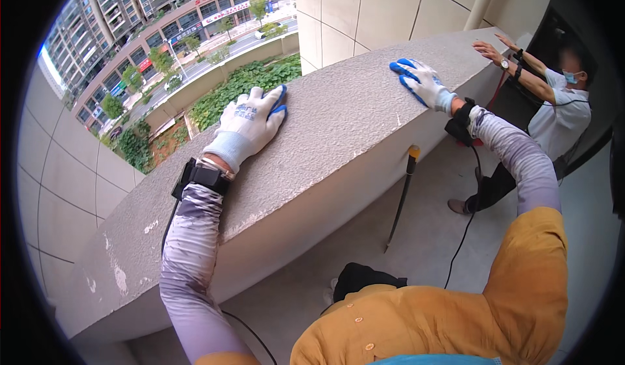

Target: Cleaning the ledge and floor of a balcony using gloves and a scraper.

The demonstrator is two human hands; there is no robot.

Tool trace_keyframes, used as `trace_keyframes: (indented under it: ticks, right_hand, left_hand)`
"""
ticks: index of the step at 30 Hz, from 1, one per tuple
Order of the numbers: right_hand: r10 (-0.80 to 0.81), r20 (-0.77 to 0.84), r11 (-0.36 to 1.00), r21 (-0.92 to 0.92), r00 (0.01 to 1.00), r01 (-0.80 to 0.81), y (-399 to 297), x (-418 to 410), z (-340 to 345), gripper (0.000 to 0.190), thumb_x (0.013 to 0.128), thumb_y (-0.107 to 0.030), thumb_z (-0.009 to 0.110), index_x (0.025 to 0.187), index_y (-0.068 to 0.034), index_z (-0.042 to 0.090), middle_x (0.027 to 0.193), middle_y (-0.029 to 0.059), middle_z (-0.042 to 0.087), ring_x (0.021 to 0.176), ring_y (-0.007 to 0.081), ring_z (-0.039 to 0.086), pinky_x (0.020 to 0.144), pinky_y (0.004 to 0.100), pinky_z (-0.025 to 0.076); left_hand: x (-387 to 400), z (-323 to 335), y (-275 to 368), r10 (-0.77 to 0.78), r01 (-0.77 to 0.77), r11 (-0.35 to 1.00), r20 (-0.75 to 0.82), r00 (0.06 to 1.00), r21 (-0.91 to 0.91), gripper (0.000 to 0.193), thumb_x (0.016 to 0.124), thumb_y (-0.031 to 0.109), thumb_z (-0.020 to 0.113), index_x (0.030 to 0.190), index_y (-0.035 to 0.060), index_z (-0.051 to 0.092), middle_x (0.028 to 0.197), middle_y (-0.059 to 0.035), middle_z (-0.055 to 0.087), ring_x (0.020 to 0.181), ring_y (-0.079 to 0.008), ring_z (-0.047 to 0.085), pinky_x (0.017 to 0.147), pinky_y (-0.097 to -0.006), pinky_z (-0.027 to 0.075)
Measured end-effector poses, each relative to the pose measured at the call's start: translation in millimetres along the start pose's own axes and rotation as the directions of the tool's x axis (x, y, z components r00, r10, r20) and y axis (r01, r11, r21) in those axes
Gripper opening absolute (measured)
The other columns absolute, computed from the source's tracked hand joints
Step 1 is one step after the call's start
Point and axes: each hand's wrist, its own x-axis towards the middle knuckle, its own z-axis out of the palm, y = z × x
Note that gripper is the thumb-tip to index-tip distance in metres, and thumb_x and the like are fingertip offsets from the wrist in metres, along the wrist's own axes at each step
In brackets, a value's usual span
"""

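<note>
My left hand (247, 125), in a white knitted work glove with blue-coated fingers and palm, rests palm down on the rough textured top of a parapet wall (312, 135). Farther right along the same ledge lies my right hand (424, 85), in a matching glove, also palm down with its fingers spread. Neither hand holds anything. Pale scuffs mark the ledge at the lower left and along its inner edge. A dark rod-shaped tool (403, 199) with a yellow upper end leans against the wall's inner face, between and below my hands.
At right, a masked person in a white shirt (561, 106) reaches both hands over the far ledge. Black cables (464, 238) hang from my wrist straps. A tiled outer wall (371, 13) and pipe (483, 3) rise behind; beyond the parapet is a drop towards greenery (234, 89) and a street.
</note>
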Motion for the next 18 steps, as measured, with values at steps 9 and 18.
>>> trace_keyframes:
  ticks: [9,18]
  right_hand:
    - [0.007,0.024,1.000,0.013,1.000,-0.007,-1.4,-2.7,7.1,0.043,0.091,-0.026,0.049,0.133,-0.016,0.052,0.138,0.0145,0.048,0.128,0.0353,0.042,0.109,0.0443,0.031]
    - [0.028,0.035,0.999,0.045,0.999,-0.030,-0.2,0.1,2.4,0.044,0.090,-0.026,0.050,0.133,-0.017,0.052,0.138,0.0152,0.047,0.128,0.0347,0.041,0.108,0.0452,0.031]
  left_hand:
    - [-5.8,12.9,-5.1,-0.008,0.008,1.000,0.007,1.000,-0.005,0.051,0.094,0.036,0.046,0.143,0.0222,0.038,0.113,-0.0207,0.053,0.105,-0.0378,0.055,0.089,-0.0470,0.045]
    - [-3.8,10.1,-5.7,-0.004,0.004,1.000,0.001,1.000,-0.031,0.051,0.094,0.037,0.046,0.141,0.0186,0.040,0.113,-0.0207,0.053,0.107,-0.0366,0.053,0.089,-0.0460,0.043]
